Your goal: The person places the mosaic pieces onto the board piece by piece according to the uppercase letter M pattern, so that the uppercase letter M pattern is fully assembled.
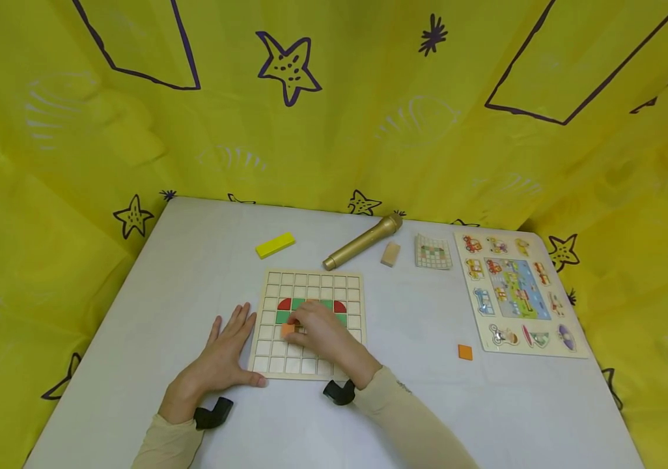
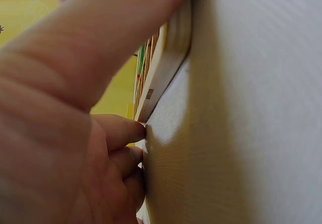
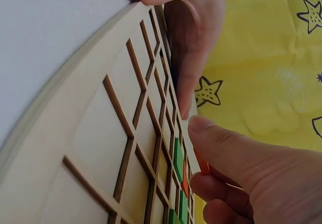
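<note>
My right hand point(image 1: 323, 329) pinches an orange square tile point(image 1: 288, 331) between thumb and fingers, over the left part of a wooden grid board point(image 1: 354, 281). In the right wrist view the orange tile point(image 3: 202, 162) shows between thumb and fingertips, close over the grid. My left hand point(image 1: 221, 358) rests at the board's lower left corner, fingers extended along its left side and thumb at the near edge. Set in the board are green tiles point(image 1: 282, 317) and a red rounded tile point(image 1: 284, 304), with another red one point(image 1: 340, 307) on the right. My right hand hides the middle cells.
Behind the board lie a yellow block point(image 1: 275, 245), a gold microphone point(image 1: 363, 243), a plain wooden block point(image 1: 390, 254) and a pattern card point(image 1: 433, 253). To the right are a picture puzzle board point(image 1: 480, 329) and a loose orange tile point(image 1: 465, 352). A yellow curtain point(image 1: 334, 150) surrounds the table.
</note>
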A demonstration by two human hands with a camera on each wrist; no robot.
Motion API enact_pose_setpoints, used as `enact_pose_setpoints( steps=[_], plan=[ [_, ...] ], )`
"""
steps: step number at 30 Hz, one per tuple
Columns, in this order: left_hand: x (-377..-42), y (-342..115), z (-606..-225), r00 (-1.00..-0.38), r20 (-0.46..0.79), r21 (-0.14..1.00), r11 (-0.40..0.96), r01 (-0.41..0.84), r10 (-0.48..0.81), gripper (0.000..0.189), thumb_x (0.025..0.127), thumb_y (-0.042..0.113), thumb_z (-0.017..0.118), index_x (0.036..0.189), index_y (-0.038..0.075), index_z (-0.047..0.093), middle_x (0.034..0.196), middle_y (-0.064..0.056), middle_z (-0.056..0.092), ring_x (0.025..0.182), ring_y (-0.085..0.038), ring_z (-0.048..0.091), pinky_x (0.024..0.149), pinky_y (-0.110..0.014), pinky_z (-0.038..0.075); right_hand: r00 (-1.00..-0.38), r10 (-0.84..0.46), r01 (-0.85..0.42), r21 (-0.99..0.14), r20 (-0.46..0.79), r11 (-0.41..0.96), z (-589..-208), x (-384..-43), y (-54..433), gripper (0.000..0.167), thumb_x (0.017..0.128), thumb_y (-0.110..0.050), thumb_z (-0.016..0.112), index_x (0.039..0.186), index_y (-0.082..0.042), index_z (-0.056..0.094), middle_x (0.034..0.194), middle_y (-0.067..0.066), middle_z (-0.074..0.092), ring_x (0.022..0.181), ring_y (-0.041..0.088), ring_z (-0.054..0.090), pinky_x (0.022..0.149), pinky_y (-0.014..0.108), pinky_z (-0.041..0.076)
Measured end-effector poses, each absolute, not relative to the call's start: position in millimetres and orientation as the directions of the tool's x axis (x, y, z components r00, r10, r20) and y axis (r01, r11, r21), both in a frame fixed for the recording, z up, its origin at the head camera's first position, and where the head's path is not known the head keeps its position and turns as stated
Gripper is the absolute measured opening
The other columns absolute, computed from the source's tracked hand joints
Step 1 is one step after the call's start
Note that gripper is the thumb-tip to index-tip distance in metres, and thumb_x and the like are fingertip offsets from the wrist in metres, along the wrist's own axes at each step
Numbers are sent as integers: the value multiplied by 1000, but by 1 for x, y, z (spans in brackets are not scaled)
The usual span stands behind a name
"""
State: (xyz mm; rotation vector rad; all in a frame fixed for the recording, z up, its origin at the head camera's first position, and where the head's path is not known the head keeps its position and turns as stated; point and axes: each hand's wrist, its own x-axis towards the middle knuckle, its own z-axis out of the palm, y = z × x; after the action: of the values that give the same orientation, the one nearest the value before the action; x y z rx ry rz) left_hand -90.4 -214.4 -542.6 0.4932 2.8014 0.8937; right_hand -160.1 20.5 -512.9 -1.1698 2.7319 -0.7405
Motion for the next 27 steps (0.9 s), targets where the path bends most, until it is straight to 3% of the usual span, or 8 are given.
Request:
enact_pose_setpoints(
  steps=[11,19,27],
  plan=[
    [-90,-214,-542,-930,-51,586,765,267,363,130,60,63,83,149,-11,24,158,-26,9,145,-40,3,110,-61,-4,-710,-696,-667,-424,111,613,-514,-158,11,29,84,-33,78,97,-8,73,93,-2,67,90,14,58,87,25,45],
    [-89,-214,-540,-929,-46,593,759,270,366,129,60,61,84,149,-11,24,158,-27,9,145,-40,3,110,-62,-5,-699,-706,-680,-419,119,602,-517,-159,6,27,83,-32,80,94,-8,74,88,-4,65,83,11,56,80,21,45],
    [-89,-214,-539,-929,-46,593,758,271,368,128,61,60,85,148,-12,24,158,-27,9,145,-40,3,110,-61,-5,-699,-706,-684,-400,118,610,-518,-158,4,29,82,-32,80,96,-8,74,88,-4,64,83,11,55,80,21,45]
  ],
)
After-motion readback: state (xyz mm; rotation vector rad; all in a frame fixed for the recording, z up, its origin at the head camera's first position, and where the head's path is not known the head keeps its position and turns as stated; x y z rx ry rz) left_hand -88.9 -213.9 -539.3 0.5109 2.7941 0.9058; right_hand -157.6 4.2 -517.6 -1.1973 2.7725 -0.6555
